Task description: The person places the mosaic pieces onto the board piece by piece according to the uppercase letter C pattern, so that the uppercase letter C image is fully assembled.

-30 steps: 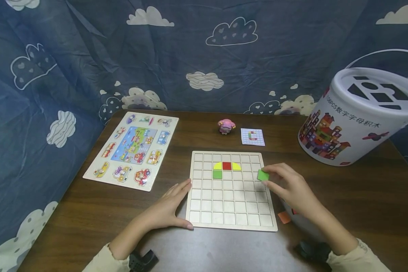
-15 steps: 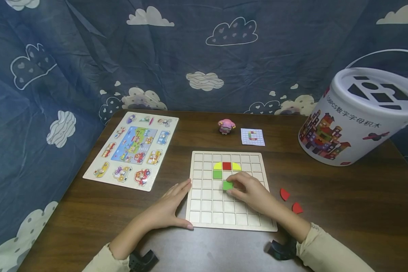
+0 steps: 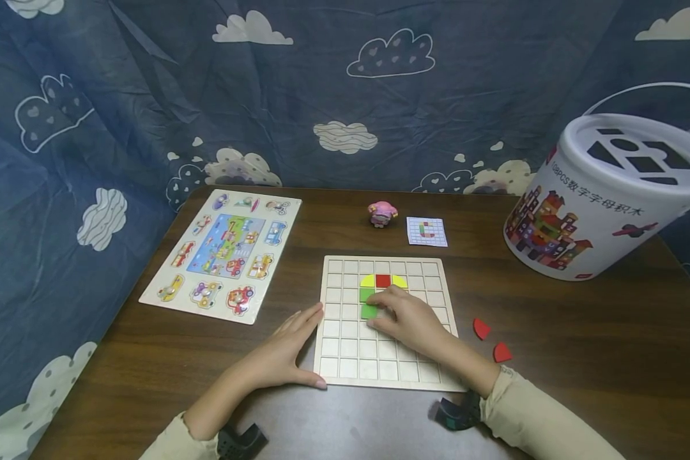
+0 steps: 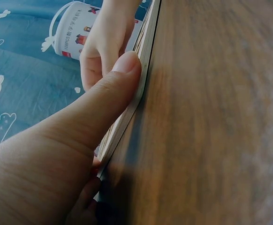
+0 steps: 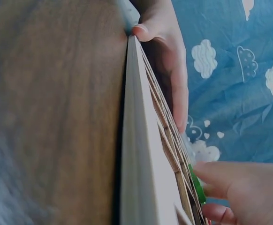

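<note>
My right hand (image 3: 411, 319) pinches a green square tile (image 3: 368, 312) between thumb and fingertips, right at the cell below another green square tile (image 3: 367, 294). In the right wrist view the held green tile (image 5: 197, 185) stands tilted at the grid. These tiles are on a pale wooden grid board (image 3: 332, 348), along with a red square tile (image 3: 383, 281) between two yellow quarter-circle tiles (image 3: 368, 280), the other partly behind my fingers. My left hand (image 3: 282, 351) lies spread at the board's left edge, fingertips and thumb (image 4: 126, 65) touching the rim.
Two red quarter-circle tiles (image 3: 502, 352) lie right of the board. Behind it are a small pattern card (image 3: 427, 232) and a pink toy figure (image 3: 383, 214). A vehicle puzzle board (image 3: 218, 255) is at left, a tall white block bucket (image 3: 586, 204) at right.
My right hand has carried the green tile left from the board's right edge to the lower green tile's side. The red pieces came into view; an orange piece is now hidden. My left hand stayed.
</note>
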The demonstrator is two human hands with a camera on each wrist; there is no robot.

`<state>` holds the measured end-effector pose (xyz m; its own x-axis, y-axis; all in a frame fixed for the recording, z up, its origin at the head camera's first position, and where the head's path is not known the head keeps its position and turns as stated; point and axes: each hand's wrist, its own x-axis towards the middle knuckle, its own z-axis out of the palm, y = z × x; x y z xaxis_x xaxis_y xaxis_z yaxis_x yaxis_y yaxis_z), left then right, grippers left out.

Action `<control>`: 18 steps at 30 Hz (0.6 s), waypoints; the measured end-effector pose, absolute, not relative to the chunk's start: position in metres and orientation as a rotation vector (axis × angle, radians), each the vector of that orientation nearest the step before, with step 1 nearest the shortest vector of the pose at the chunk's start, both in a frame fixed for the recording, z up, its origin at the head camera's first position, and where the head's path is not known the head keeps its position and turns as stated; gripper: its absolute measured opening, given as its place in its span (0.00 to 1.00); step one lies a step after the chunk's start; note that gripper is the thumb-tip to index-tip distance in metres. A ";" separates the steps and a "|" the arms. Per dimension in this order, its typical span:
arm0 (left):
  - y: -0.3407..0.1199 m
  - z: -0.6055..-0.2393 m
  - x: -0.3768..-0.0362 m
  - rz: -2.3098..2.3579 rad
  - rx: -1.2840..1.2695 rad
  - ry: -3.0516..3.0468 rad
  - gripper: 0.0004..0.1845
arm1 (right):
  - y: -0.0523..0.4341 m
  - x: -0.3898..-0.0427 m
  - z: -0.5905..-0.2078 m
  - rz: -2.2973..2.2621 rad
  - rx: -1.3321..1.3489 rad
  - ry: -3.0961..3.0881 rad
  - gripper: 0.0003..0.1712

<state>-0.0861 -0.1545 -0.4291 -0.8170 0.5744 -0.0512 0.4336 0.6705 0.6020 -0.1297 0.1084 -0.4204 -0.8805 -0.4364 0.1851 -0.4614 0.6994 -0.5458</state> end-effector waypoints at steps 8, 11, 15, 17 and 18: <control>-0.155 -0.429 -0.086 0.861 0.814 2.658 0.63 | 0.108 -0.130 -0.419 0.934 0.796 -2.857 0.13; -0.155 -0.429 -0.085 0.858 0.817 2.662 0.63 | 0.107 -0.130 -0.416 0.937 0.800 -2.881 0.13; -0.155 -0.429 -0.086 0.859 0.821 2.663 0.63 | 0.106 -0.130 -0.413 0.929 0.788 -2.908 0.13; -0.155 -0.429 -0.086 0.861 0.823 2.662 0.63 | 0.106 -0.130 -0.412 0.931 0.786 -2.923 0.14; -0.155 -0.429 -0.086 0.863 0.823 2.661 0.63 | 0.106 -0.130 -0.412 0.938 0.788 -2.933 0.14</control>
